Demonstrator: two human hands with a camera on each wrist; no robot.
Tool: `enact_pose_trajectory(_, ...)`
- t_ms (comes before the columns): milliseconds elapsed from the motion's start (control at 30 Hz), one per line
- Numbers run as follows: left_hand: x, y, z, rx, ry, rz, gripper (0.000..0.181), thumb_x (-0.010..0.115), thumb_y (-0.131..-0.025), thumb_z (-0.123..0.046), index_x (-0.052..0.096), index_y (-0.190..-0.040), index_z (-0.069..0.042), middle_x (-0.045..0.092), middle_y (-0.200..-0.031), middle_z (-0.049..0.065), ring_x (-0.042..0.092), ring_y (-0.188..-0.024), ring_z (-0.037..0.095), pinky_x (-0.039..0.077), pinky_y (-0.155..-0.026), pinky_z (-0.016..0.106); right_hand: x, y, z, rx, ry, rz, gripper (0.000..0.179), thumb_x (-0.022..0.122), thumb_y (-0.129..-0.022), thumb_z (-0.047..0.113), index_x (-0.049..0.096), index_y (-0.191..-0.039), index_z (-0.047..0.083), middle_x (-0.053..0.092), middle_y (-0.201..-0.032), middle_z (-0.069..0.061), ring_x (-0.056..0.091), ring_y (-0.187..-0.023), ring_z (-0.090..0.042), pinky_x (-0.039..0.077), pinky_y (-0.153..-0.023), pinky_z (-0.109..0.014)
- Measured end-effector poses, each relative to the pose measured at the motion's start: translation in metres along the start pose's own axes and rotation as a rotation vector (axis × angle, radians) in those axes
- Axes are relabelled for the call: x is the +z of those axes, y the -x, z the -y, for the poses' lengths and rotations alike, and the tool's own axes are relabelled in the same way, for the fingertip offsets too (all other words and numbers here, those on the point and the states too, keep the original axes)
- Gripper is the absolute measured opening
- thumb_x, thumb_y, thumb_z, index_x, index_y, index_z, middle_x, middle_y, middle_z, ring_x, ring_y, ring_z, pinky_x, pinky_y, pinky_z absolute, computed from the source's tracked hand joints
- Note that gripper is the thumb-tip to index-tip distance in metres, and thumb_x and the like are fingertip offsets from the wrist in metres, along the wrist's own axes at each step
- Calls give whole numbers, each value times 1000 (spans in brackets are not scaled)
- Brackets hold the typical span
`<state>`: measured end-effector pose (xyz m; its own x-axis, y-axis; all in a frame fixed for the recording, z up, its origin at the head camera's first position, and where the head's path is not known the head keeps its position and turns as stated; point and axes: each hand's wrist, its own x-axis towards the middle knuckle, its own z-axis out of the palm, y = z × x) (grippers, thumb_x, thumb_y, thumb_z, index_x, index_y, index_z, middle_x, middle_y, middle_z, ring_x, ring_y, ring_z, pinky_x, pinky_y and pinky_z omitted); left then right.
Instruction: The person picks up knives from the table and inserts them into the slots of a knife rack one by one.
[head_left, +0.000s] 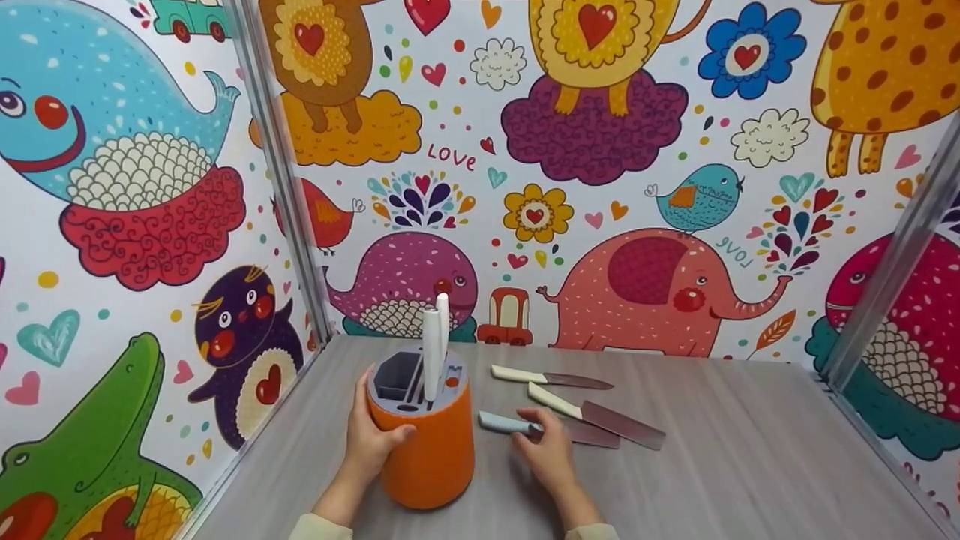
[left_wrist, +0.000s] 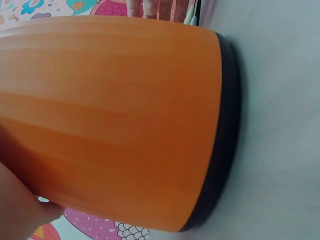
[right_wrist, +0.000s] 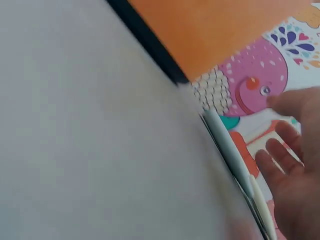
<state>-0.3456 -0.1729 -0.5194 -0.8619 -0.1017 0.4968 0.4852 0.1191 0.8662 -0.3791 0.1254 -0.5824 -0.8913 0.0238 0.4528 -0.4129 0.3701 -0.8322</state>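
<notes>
An orange knife block (head_left: 429, 457) with a grey slotted top stands upright on the table. My left hand (head_left: 369, 431) grips its left side near the top, thumb across the front. Two white-handled knives (head_left: 432, 352) stick up from the slots. Just right of the block, my right hand (head_left: 549, 450) hovers over a knife with a light blue handle (head_left: 504, 422). In the right wrist view its fingers (right_wrist: 274, 167) are loosely spread, apart from the blue handle (right_wrist: 227, 150). That knife's blade (head_left: 596, 433) lies partly under a cleaver's broad blade (head_left: 626, 426).
The cleaver has a cream handle (head_left: 553, 400). Behind it lies a narrower cream-handled knife (head_left: 519, 374), its blade pointing right. Printed cartoon panels (head_left: 487, 247) wall the grey wood-grain table (head_left: 720, 450) at the back and both sides, with metal posts (head_left: 289, 180) at the corners.
</notes>
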Motion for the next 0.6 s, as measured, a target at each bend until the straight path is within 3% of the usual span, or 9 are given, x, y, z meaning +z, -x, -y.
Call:
enact_pose_trajectory(100,-1,1,0,5,-8,3,109,92,-79,-29,27,-165,-10,57,-152,16,60,-125,8,48,-108,15,-1,-3,-5,-12,184,-9,38,82,-85,-5,75,-121,3,76,-117,-11,71,-107,-29,62,-91,-45)
enact_pose_trajectory(200,1,0,1,20,-17,11,111,93,-78,-30,27,-165,-9,57,-151,18,61,-126,10,48,-108,15,-4,-6,-9,-10,303,24,42,82,-85,-3,74,-126,4,75,-121,-13,70,-108,-31,60,-93,-50)
enact_pose_trajectory(400,0,2,1,-1,-23,5,113,93,-76,-28,26,-165,-6,58,-152,17,61,-125,11,48,-107,15,-4,-7,-10,34,414,138,39,82,-86,-1,74,-124,2,77,-121,-15,73,-114,-35,59,-99,-54)
enact_pose_trajectory(600,-2,1,-2,-23,-44,4,110,92,-80,-33,26,-165,-9,57,-153,15,60,-129,21,47,-108,14,-2,-10,-4,-7,488,185,35,82,-84,-3,76,-118,-1,79,-113,-15,75,-109,-34,60,-96,-52)
